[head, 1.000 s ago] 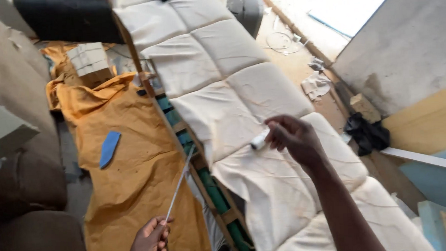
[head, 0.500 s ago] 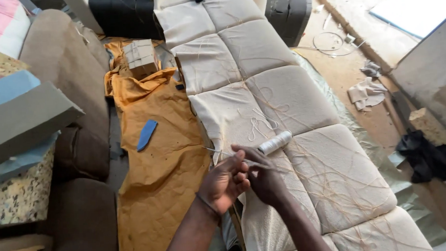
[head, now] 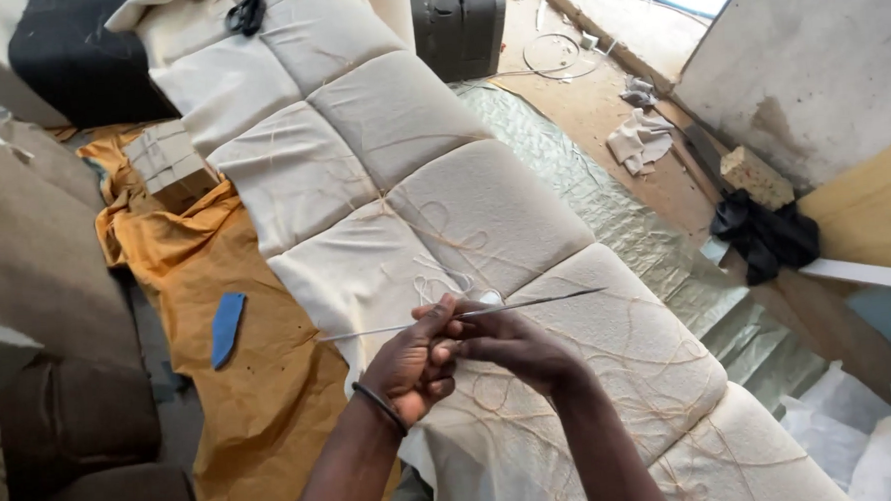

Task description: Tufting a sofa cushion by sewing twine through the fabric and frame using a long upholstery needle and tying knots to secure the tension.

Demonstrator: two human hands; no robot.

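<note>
Both hands meeting over the middle of the cream tufted cushion panel, near its left edge. Left hand curled tight, fingers pinched shut around a long thin steel needle lying almost level, tip pointing toward the panel's right edge. Right hand closed beside it, fingertips touching the left at the needle's shaft, a small pale spool-like piece just peeking above; exactly what it grips hard to tell. Loose tan twine looping in tangles over the near squares, thinner on the far ones. Deep stitched creases already dividing the panel into plump pillowy squares; thread ends untrimmed, so tufting looks well along but unfinished. Mustard cloth rumpled along the left side, a flat blue tool lying on it.
</note>
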